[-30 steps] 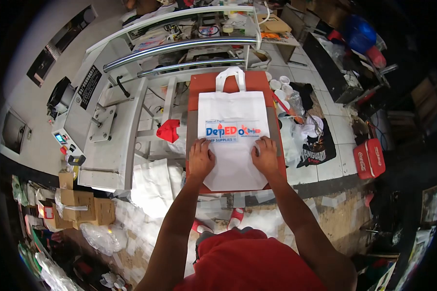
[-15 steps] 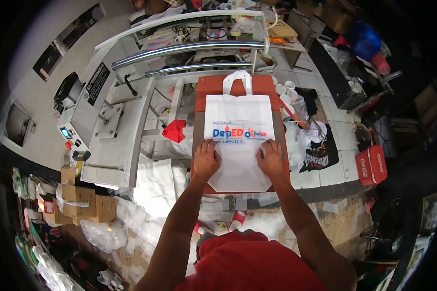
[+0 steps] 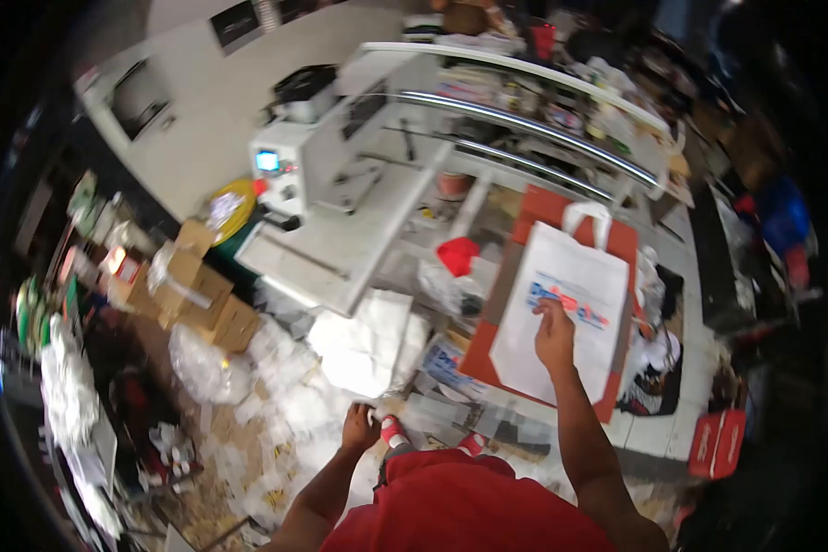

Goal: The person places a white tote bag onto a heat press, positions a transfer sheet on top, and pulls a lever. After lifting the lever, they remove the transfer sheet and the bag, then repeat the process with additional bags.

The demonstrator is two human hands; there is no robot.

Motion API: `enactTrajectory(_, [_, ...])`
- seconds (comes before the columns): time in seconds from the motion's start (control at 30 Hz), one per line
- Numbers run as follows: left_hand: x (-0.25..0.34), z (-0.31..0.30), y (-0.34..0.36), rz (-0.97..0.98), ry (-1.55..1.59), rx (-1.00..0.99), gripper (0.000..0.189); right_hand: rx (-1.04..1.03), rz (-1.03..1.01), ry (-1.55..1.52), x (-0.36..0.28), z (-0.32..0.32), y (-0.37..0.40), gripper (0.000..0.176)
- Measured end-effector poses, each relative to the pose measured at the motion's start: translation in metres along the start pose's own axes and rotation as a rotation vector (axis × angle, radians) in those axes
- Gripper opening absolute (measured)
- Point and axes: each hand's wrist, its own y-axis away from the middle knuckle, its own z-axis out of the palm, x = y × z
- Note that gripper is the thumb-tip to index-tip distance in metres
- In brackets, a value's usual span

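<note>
A white tote bag point(image 3: 561, 267) with a red and blue "DepED" print lies flat on a reddish-brown padded board point(image 3: 480, 361), its handle loop toward the far edge. My right hand point(image 3: 554, 336) is over the middle of the bag, at the print, index finger extended and the others loosely bent. I see nothing held in it. Low on the left, away from the board, my left hand point(image 3: 360, 429) hangs near my foot, just below a pile of white bags point(image 3: 363, 342). Its fingers look bent, but blur hides whether they hold anything.
Left of the board stands a heat press machine point(image 3: 294, 184) with metal rails point(image 3: 524, 115) across the back. A red cloth point(image 3: 457, 257) lies on its frame. Cardboard boxes point(image 3: 207, 294) and scattered film cover the left floor; a red cooler point(image 3: 716, 443) stands at right.
My view has swung left, so the bag appears farther right. My left hand has left the bag and dropped down to the left. My right hand has moved inward onto the print.
</note>
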Motion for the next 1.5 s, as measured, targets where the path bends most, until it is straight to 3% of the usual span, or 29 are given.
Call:
enactTrajectory(0.03, [-0.045, 0.001, 0.039, -0.166, -0.028, -0.113, 0.028, -0.06, -0.158, -0.01, -0.014, 0.029, -0.008, 0.027])
enactTrajectory(0.07, [-0.078, -0.007, 0.066, -0.446, -0.15, -0.497, 0.028, -0.12, -0.147, -0.163, -0.027, 0.067, -0.017, 0.034])
enactTrajectory(0.1, [-0.14, 0.013, 0.12, -0.479, -0.247, -0.605, 0.029, -0.132, -0.276, -0.183, -0.052, 0.098, -0.026, 0.034])
enactTrajectory(0.13, [-0.118, -0.024, 0.135, -0.567, -0.333, -0.828, 0.031, -0.15, -0.391, -0.148, -0.078, 0.129, -0.034, 0.034])
enactTrajectory(0.17, [-0.196, 0.021, 0.194, -0.856, -0.283, -0.856, 0.032, -0.203, -0.398, -0.214, -0.106, 0.159, -0.04, 0.029])
enactTrajectory(0.23, [-0.207, -0.003, 0.241, -0.676, -0.373, -0.984, 0.03, -0.322, -0.471, -0.253, -0.159, 0.214, -0.054, 0.021])
enactTrajectory(0.33, [-0.219, -0.013, 0.277, -0.636, -0.349, -0.972, 0.027, -0.332, -0.659, -0.2, -0.234, 0.287, -0.078, 0.016])
enactTrajectory(0.4, [-0.221, -0.016, 0.28, -0.582, -0.355, -0.987, 0.025, -0.212, -0.788, -0.217, -0.274, 0.327, -0.094, 0.017])
enactTrajectory(0.47, [-0.232, -0.01, 0.282, -0.352, -0.415, -1.029, 0.026, -0.224, -0.762, -0.058, -0.285, 0.369, -0.109, 0.019])
enactTrajectory(0.5, [-0.238, 0.0, 0.287, -0.354, -0.41, -1.026, 0.026, -0.229, -0.724, 0.101, -0.286, 0.387, -0.114, 0.021])
enactTrajectory(0.57, [-0.247, 0.015, 0.295, -0.902, 0.241, -0.175, 0.02, -0.315, -0.616, 0.235, -0.293, 0.398, -0.122, 0.022])
enactTrajectory(0.6, [-0.247, 0.014, 0.283, -1.216, 0.302, -0.136, 0.016, -0.395, -0.499, 0.368, -0.293, 0.401, -0.123, 0.024])
enactTrajectory(0.63, [-0.25, 0.007, 0.274, -1.216, 0.303, -0.136, 0.016, -0.396, -0.499, 0.369, -0.29, 0.402, -0.122, 0.024])
enactTrajectory(0.7, [-0.252, -0.004, 0.255, -0.998, 0.155, -0.314, 0.016, -0.35, -0.538, 0.364, -0.282, 0.407, -0.123, 0.026])
enactTrajectory(0.73, [-0.258, -0.004, 0.247, -1.12, 0.26, -0.205, 0.017, -0.345, -0.543, 0.365, -0.284, 0.405, -0.122, 0.026])
enactTrajectory(0.97, [-0.305, -0.01, 0.207, -0.977, 0.258, 0.03, 0.021, -0.339, -0.544, 0.395, -0.285, 0.4, -0.119, 0.025])
enactTrajectory(1.17, [-0.309, -0.018, 0.196, -0.963, 0.281, -0.066, 0.014, -0.278, -0.567, 0.382, -0.276, 0.376, -0.109, 0.024])
enactTrajectory(1.23, [-0.309, -0.023, 0.203, -0.649, 0.211, -0.277, 0.012, -0.246, -0.531, 0.392, -0.267, 0.358, -0.1, 0.022])
enactTrajectory(1.3, [-0.277, -0.046, 0.192, -1.151, 0.52, -0.35, 0.018, -0.155, -0.6, 0.299, -0.257, 0.335, -0.091, 0.019])
enactTrajectory(1.33, [-0.319, -0.035, 0.203, -0.431, 0.203, -0.662, 0.012, -0.102, -0.605, 0.251, -0.259, 0.324, -0.087, 0.015])
enactTrajectory(1.37, [-0.302, -0.053, 0.188, -0.012, -0.405, -0.825, 0.011, -0.085, -0.57, 0.286, -0.264, 0.311, -0.082, 0.015])
enactTrajectory(1.43, [-0.287, -0.084, 0.161, 0.284, -0.596, -0.962, 0.012, -0.166, -0.461, 0.362, -0.27, 0.284, -0.073, 0.014])
enactTrajectory(1.5, [-0.269, -0.086, 0.132, 0.421, -0.612, -1.041, 0.012, -0.094, -0.42, 0.399, -0.243, 0.231, -0.061, 0.018])
